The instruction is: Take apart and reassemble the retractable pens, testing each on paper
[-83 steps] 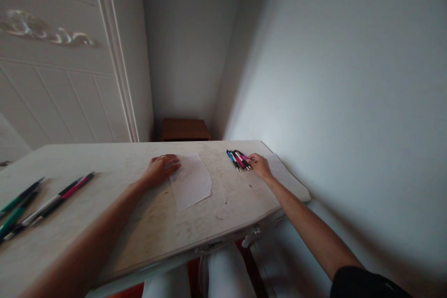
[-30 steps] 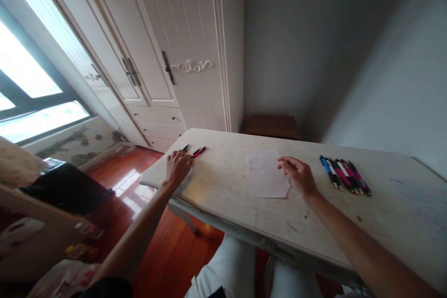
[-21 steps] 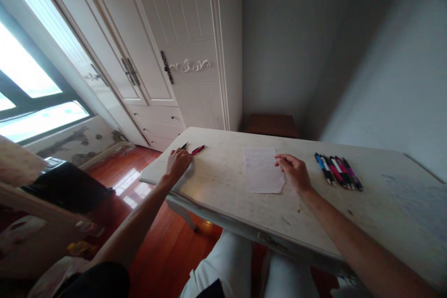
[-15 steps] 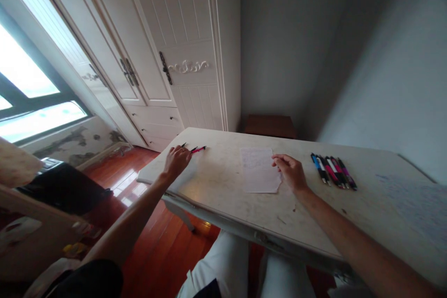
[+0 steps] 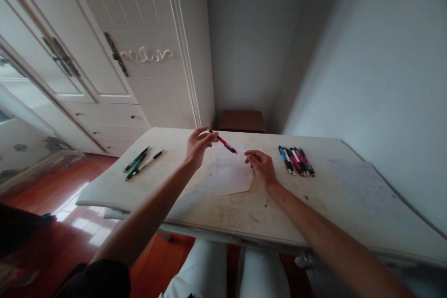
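My left hand [image 5: 200, 148] pinches a pink-red and black pen [image 5: 226, 144] near its upper end, holding it slanted above the paper. The pen's lower tip points toward my right hand [image 5: 260, 166], with a small gap between them. My right hand hovers at the right edge of a white sheet of paper [image 5: 232, 179]; its fingers are loosely curled, fingertips slightly apart, with nothing visible in them. Faint writing shows on the sheet. Right of it lies a row of several pens [image 5: 296, 161] in blue, black, white, pink and purple.
Two green pens [image 5: 136, 165] and a white-and-black pen [image 5: 151, 161] lie on the left of the white table [image 5: 188, 205]. Bluish scribble marks [image 5: 366, 186] cover the table's right part. A white wardrobe [image 5: 150, 93] and a brown stool-like piece [image 5: 242, 121] stand behind.
My left hand has lifted the pink-red pen from the table's left side and carried it right, over the paper. The view has turned right. My right hand stays beside the paper.
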Demonstrator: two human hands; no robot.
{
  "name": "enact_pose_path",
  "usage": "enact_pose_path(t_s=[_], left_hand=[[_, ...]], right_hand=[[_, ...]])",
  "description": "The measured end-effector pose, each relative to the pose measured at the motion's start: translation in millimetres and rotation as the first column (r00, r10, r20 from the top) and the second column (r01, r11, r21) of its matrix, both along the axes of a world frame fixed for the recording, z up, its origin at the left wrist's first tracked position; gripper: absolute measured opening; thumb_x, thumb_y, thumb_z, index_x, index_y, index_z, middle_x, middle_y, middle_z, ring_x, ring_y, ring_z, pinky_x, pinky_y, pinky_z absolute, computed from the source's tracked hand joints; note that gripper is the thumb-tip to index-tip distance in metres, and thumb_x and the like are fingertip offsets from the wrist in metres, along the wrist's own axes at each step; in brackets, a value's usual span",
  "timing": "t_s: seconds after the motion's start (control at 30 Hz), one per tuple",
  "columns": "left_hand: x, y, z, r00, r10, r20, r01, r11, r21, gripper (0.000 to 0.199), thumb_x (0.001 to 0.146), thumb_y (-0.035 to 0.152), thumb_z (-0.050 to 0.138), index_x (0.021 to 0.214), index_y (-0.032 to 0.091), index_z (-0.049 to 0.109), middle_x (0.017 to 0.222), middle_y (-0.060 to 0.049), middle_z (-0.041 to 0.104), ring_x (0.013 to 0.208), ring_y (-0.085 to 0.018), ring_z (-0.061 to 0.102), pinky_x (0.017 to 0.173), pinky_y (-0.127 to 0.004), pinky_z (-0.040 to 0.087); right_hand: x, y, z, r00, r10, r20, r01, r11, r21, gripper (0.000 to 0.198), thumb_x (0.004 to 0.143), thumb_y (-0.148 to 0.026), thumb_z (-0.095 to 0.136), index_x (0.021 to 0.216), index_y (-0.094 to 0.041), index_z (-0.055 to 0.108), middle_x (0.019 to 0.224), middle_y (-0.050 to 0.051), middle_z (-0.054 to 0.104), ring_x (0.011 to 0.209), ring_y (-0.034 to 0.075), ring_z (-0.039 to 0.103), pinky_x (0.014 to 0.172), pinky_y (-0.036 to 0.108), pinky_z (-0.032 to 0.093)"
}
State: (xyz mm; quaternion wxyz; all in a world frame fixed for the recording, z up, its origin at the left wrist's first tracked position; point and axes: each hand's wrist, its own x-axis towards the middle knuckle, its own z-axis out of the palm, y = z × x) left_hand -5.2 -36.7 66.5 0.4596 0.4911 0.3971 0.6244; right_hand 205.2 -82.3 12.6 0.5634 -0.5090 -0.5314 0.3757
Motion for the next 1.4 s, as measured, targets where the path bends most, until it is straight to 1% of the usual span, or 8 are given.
enact_pose_path(t_s=[0.27, 0.37, 0.43, 0.57, 0.7, 0.87, 1.17, 1.4], left_hand=[[34, 17, -10.3, 0.913, -0.318, 0.257, 0.358, 0.925, -0.126, 0.040, 0.061, 0.041, 0.085, 0.085, 0.016, 0.063, 0.076, -0.001, 0.064, 0.069, -0.013, 0.065, 0.060, -0.022, 0.048], [33, 14, -14.5, 0.901, -0.406, 0.152, 0.424, 0.899, -0.115, 0.042, 0.068, 0.050, 0.079, 0.089, 0.016, 0.065, 0.071, -0.001, 0.062, 0.062, -0.013, 0.064, 0.056, -0.022, 0.047], [30, 13, -19.0, 0.900, -0.433, -0.050, 0.429, 0.900, -0.083, 0.041, 0.077, 0.055, 0.070, 0.086, 0.015, 0.067, 0.066, -0.001, 0.060, 0.051, -0.010, 0.059, 0.047, -0.020, 0.041], [25, 11, -30.5, 0.812, -0.255, -0.525, 0.386, 0.909, 0.156, 0.029, 0.084, 0.046, 0.065, 0.092, 0.021, 0.075, 0.076, -0.005, 0.065, 0.052, -0.010, 0.056, 0.053, -0.024, 0.045], [22, 10, -39.8, 0.655, -0.058, -0.754, 0.445, 0.836, 0.321, 0.021, 0.087, 0.036, 0.063, 0.102, 0.027, 0.075, 0.093, -0.008, 0.068, 0.078, -0.018, 0.064, 0.076, -0.031, 0.049], [23, 8, -41.9, 0.601, 0.019, -0.799, 0.419, 0.844, 0.336, 0.021, 0.089, 0.036, 0.059, 0.101, 0.026, 0.073, 0.095, -0.008, 0.069, 0.080, -0.020, 0.064, 0.078, -0.032, 0.048], [31, 1, -38.9, 0.589, 0.090, -0.803, 0.416, 0.818, 0.396, 0.024, 0.094, 0.035, 0.053, 0.091, 0.021, 0.073, 0.086, -0.008, 0.070, 0.077, -0.019, 0.065, 0.074, -0.028, 0.047], [34, -2, -37.3, 0.619, 0.023, -0.785, 0.456, 0.803, 0.384, 0.024, 0.095, 0.030, 0.052, 0.088, 0.018, 0.072, 0.081, -0.004, 0.070, 0.073, -0.014, 0.063, 0.073, -0.024, 0.046]], right_hand=[[1, -5, 4, 1.000, -0.017, 0.019, 0.016, 0.999, 0.043, 0.026, 0.077, -0.037, 0.058, 0.088, -0.016, 0.070, 0.065, 0.002, 0.064, 0.052, 0.012, 0.048, 0.047, 0.024, 0.039], [0, -7, 15, 1.000, -0.015, 0.007, 0.014, 0.995, 0.097, 0.025, 0.079, -0.039, 0.059, 0.089, -0.017, 0.068, 0.067, 0.002, 0.064, 0.053, 0.012, 0.049, 0.050, 0.024, 0.042], [-1, -4, 23, 0.999, -0.018, -0.034, 0.022, 0.991, 0.131, 0.028, 0.082, -0.043, 0.059, 0.094, -0.018, 0.065, 0.069, 0.001, 0.064, 0.053, 0.011, 0.050, 0.051, 0.024, 0.042], [-4, 13, 28, 0.996, 0.065, 0.066, -0.071, 0.992, 0.104, 0.042, 0.089, -0.059, 0.047, 0.082, -0.020, 0.059, 0.069, 0.001, 0.062, 0.051, 0.011, 0.051, 0.050, 0.023, 0.039], [-4, 28, 15, 0.910, 0.034, 0.414, -0.055, 0.998, 0.041, 0.063, 0.092, -0.068, 0.031, 0.052, -0.021, 0.046, 0.048, 0.000, 0.047, 0.048, 0.014, 0.046, 0.050, 0.026, 0.033], [-2, 30, 6, 0.803, -0.054, 0.594, -0.010, 0.994, 0.104, 0.064, 0.092, -0.067, 0.030, 0.049, -0.022, 0.043, 0.045, 0.000, 0.043, 0.047, 0.015, 0.042, 0.049, 0.028, 0.024], [-3, 23, 6, 0.899, -0.015, 0.438, -0.067, 0.983, 0.172, 0.054, 0.096, -0.057, 0.035, 0.058, -0.020, 0.047, 0.053, -0.002, 0.048, 0.053, 0.012, 0.047, 0.056, 0.025, 0.034], [1, 20, 6, 0.893, -0.002, 0.451, -0.106, 0.971, 0.214, 0.052, 0.097, -0.053, 0.036, 0.060, -0.020, 0.050, 0.054, -0.002, 0.051, 0.054, 0.013, 0.049, 0.058, 0.025, 0.036]])
